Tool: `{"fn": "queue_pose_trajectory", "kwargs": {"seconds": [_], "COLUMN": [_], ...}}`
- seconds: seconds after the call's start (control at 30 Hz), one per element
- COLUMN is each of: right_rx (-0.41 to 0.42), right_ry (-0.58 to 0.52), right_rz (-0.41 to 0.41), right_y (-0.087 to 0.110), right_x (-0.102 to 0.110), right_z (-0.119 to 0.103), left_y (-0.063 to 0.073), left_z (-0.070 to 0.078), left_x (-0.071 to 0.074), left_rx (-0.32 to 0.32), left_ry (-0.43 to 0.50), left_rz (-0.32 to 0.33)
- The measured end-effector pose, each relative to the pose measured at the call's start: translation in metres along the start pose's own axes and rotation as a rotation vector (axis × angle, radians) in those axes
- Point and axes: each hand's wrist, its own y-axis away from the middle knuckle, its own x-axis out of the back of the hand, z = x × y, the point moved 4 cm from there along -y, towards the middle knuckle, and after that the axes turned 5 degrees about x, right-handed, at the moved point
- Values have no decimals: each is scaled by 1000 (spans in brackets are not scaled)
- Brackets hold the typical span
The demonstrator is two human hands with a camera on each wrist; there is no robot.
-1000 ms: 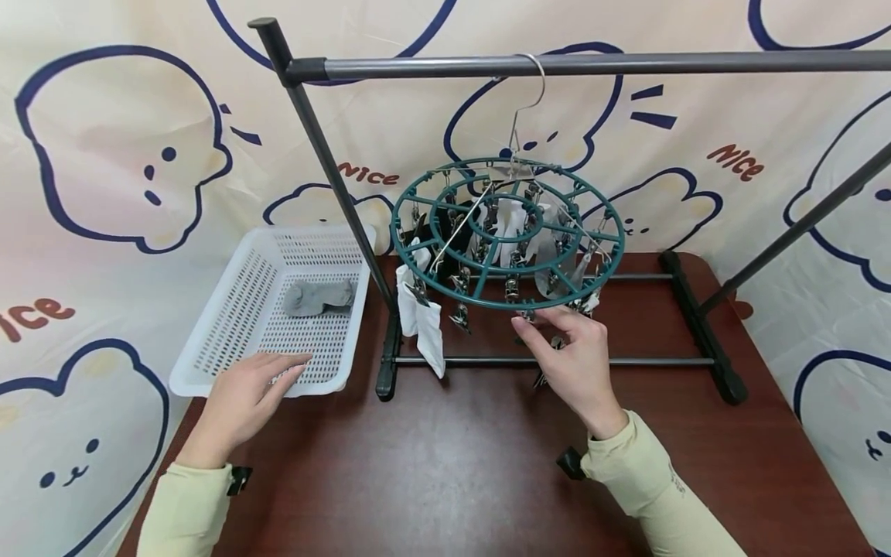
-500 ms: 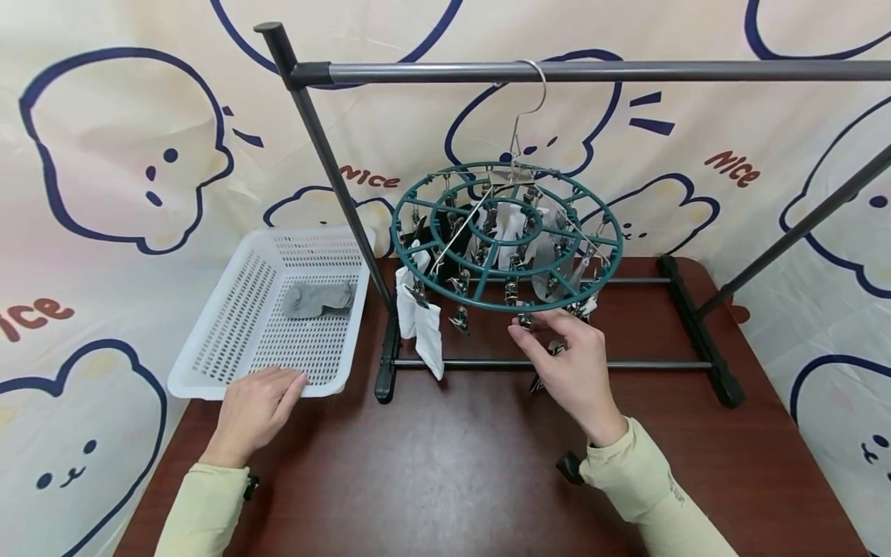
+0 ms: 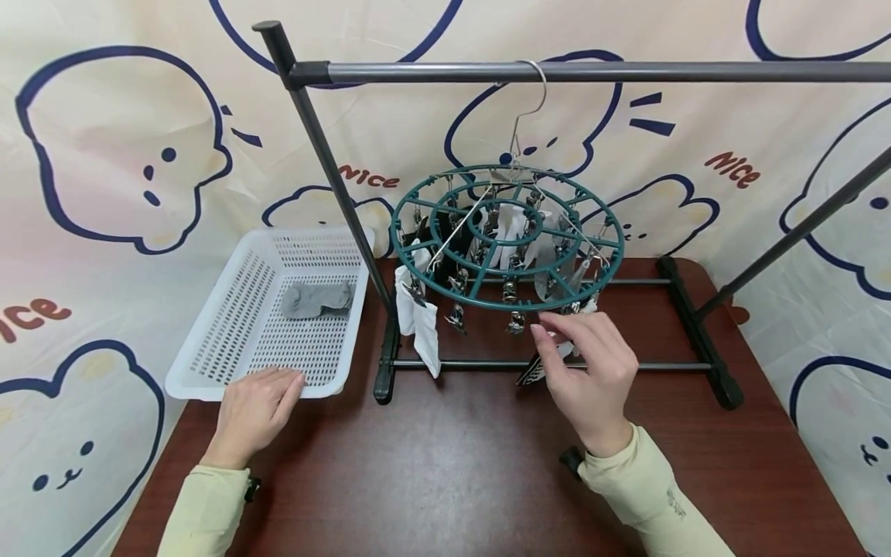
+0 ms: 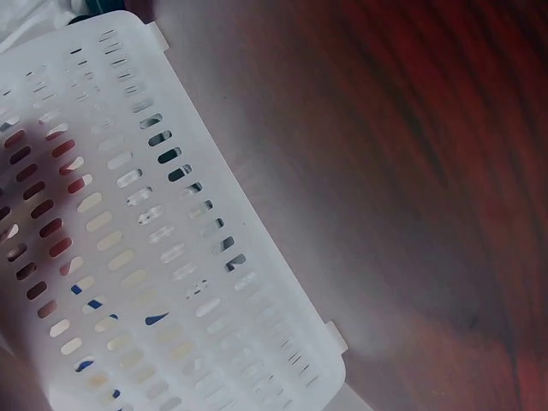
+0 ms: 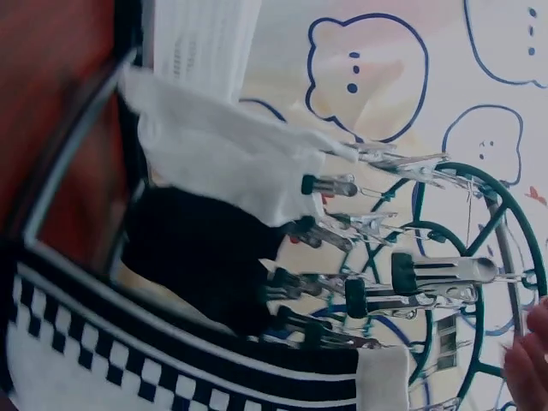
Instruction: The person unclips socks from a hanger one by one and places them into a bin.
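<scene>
A green round clip hanger [image 3: 476,292] with several metal clips hangs from the rack. My right hand [image 3: 592,379] is at its front edge, thumb and forefinger slightly apart beside a dangling clip [image 3: 517,322]; nothing shows between them. In the right wrist view, its fingers [image 5: 529,360] are at the right edge near the ring. A black-and-white checked sock [image 5: 171,372], a black one [image 5: 193,257] and a white sock [image 5: 214,158] hang there. My left hand [image 3: 254,414] rests on the front rim of the white basket [image 3: 182,379], fingertips hidden. A grey sock [image 3: 316,300] lies inside the basket.
The dark rack's top bar [image 3: 626,72] crosses above the hanger, and its feet [image 3: 386,375] stand on the brown table [image 3: 431,472]. A white sock [image 3: 426,340] hangs at the hanger's left. A patterned sheet [image 3: 104,294] stands behind.
My left hand has lowered onto the basket's front rim, its fingers more bent. My right hand has left the front clip and shifted slightly right; the hanger barely moves.
</scene>
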Motion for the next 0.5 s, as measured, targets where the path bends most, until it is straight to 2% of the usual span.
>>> {"fn": "queue_pose_trajectory", "kwargs": {"seconds": [0.1, 0.33, 0.5], "right_rx": [92, 148, 142], "right_ry": [13, 55, 66], "right_rz": [57, -154, -166], "right_y": [-5, -11, -7], "right_x": [-2, -17, -18], "right_z": [-8, -12, -8], "left_y": [0, 1, 1], "left_z": [0, 2, 1], "left_x": [1, 2, 1], "left_rx": [1, -1, 2], "left_ry": [2, 7, 7], "left_rz": [8, 20, 14]}}
